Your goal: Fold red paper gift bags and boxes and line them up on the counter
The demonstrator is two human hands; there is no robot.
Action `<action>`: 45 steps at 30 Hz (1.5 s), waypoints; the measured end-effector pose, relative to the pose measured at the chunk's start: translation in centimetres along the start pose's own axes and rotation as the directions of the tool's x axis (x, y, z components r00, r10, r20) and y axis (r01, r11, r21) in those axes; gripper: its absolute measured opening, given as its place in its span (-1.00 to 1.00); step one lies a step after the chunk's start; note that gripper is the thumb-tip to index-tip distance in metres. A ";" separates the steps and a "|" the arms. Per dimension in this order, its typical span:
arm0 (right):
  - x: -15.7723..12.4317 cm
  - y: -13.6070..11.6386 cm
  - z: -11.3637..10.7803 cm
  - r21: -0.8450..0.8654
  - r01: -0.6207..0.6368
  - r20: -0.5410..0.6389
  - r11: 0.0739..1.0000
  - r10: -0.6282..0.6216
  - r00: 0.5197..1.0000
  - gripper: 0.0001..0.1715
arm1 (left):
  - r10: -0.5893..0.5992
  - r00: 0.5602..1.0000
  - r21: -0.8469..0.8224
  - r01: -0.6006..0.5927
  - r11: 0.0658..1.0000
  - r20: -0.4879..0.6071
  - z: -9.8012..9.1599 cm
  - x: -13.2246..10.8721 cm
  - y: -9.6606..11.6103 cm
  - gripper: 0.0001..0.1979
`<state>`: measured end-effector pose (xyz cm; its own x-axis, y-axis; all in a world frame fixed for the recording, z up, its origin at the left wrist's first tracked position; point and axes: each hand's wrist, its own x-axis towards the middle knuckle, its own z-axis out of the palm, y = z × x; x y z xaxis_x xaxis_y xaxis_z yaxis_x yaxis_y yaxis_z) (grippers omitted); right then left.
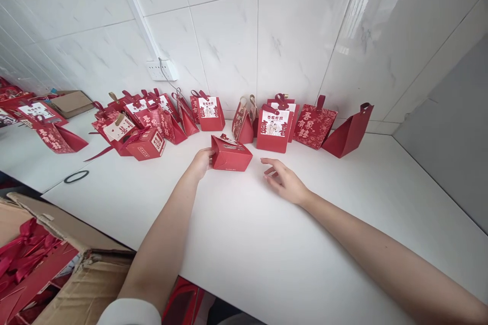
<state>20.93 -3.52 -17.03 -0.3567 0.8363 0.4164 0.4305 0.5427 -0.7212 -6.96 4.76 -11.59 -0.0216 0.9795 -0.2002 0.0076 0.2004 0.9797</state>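
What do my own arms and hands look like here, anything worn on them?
The left hand and right hand are bare: no gloves, rings or watch show. The left arm has a white fabric sleeve ending near the elbow; the right forearm is uncovered.

socket point(162, 69) on tiled wall point(290, 25) | gift bags point(273, 132) lined along wall | cardboard box point(89, 287) lower left | black ring point(76, 176) on table point(267, 264)

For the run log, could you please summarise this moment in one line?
left hand: holding red box | right hand: open, beside it | surface: white table
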 end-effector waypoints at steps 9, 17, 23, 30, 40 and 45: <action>0.5 0.1 -0.2 0.369 -0.097 -0.055 0.924 0.126 0.991 -0.26 | -0.064 0.916 -0.131 0.125 0.984 0.395 1.2 -0.4 -1.0 -0.54; 0.3 -1.7 0.1 0.059 0.113 -0.200 0.992 -0.100 0.975 -0.16 | -0.032 0.942 -0.090 0.066 0.994 0.335 5.8 -3.7 0.2 -0.39; -0.1 -1.7 -0.5 -0.232 0.154 -0.247 0.960 -0.211 0.946 -0.17 | -0.025 0.904 -0.031 0.042 0.999 0.426 8.0 -5.4 0.2 -0.34; -0.2 -0.4 -0.6 -0.351 0.226 -0.283 0.909 -0.333 0.900 -0.21 | 0.178 0.859 -0.158 -0.115 0.981 0.480 8.8 -6.0 -0.2 -0.39; -0.3 1.2 -1.2 -0.490 0.358 -0.150 0.795 -0.482 0.863 -0.43 | 0.614 0.758 -0.010 -0.628 0.778 0.217 8.3 -6.1 -2.7 -0.38; 0.0 0.5 -1.0 -0.470 0.296 -0.143 0.831 -0.403 0.904 -0.27 | 0.447 0.870 -0.164 -0.419 0.893 0.207 8.9 -5.5 -2.3 -0.39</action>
<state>21.96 -3.14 -16.80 -0.3773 0.5486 0.7461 0.6420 0.7356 -0.2161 2.07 -0.90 -12.87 0.1912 0.9462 0.2611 -0.1482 -0.2351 0.9606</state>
